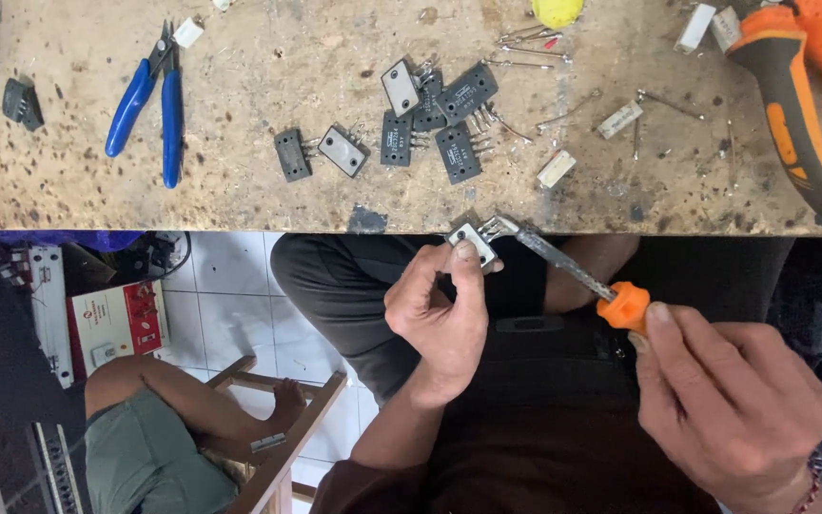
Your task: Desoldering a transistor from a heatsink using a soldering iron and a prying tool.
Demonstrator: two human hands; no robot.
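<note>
Nearest to us, our right hand (730, 405) is closed round the orange handle of a screwdriver (577, 271), thumb along the grip, w/ the shaft angled up and left so the tip meets the part in our other hand. Our left hand (440, 309) is curled shut, thumb and fingers pinching a small flat transistor (473, 243) just below the bench edge; held that way prob. so the metal face is steady against the tip.

Beyond, on the scarred workbench (268, 205), we count approx. 7 more flat black transistors (459, 152): 2 lying apart at left, 5 bunched in a loose overlapping pile, legs mostly pointing right. They sit close to the edge, in easy reach.

Further left lies 1 pair of blue-handled cutters (149, 100), handles spread. At far right, 1 orange-and-black tool handle (792, 105) w/ a 2nd orange part beside it. Loose metal leads and 3–4 small white blocks are scattered btwn. 1 yellow round thing (557, 9) is at the top edge.

Below the bench at left, another person's leg (159, 390) rests on a wooden stool (283, 443).
</note>
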